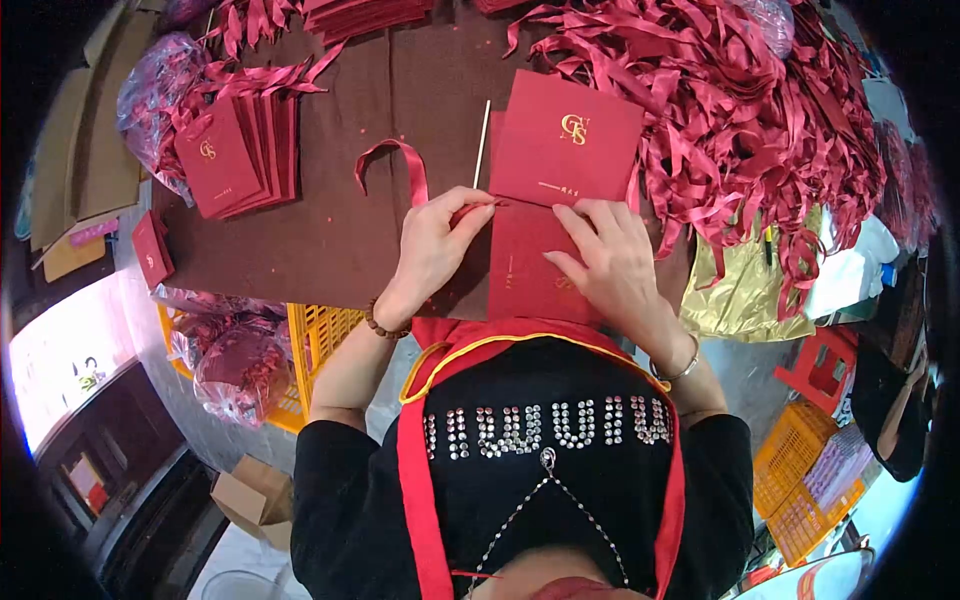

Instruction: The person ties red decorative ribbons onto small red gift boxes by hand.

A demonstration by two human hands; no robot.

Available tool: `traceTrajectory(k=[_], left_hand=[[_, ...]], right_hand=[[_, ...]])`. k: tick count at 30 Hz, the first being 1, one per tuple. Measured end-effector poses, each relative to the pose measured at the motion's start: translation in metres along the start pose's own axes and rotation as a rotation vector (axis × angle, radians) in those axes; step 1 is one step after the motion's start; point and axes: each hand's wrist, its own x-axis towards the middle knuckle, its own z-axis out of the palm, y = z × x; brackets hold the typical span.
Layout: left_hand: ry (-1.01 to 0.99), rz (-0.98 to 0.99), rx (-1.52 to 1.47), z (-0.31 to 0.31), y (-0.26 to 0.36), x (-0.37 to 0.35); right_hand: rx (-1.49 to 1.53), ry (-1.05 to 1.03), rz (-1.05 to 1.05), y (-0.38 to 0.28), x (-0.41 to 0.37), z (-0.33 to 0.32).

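My left hand (440,238) is closed in a pinch on a dark red ribbon (395,150), whose loose end curls away over the tabletop. Its fingertips are right at the upper edge of a small red paper bag (520,245) lying in front of me. A thin white stick (482,145) points away from those fingers. My right hand (612,250) bends over the same bag, with its thumb on the face and its fingertips at the upper edge. Just beyond lies another red bag (570,135) with a gold logo, overlapping further red bags.
Loose red ribbons (710,130) are heaped at the right of the brown-covered table (330,240). A row of red bags (235,155) stands at the left, near a plastic-wrapped bundle (160,105). Below are yellow crates (325,330) and a red stool (820,365). Another person's arm (900,410) shows far right.
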Motion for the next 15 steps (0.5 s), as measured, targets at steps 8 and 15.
traceTrajectory(k=[8,15], left_hand=[[0.002,0.014,-0.044,0.001,0.0,-0.008],[-0.056,-0.078,-0.316,0.013,0.004,-0.014]], right_hand=[[-0.028,-0.008,0.026,-0.008,-0.007,-0.004],[0.179,-0.065,0.003,0.006,-0.002,-0.011]])
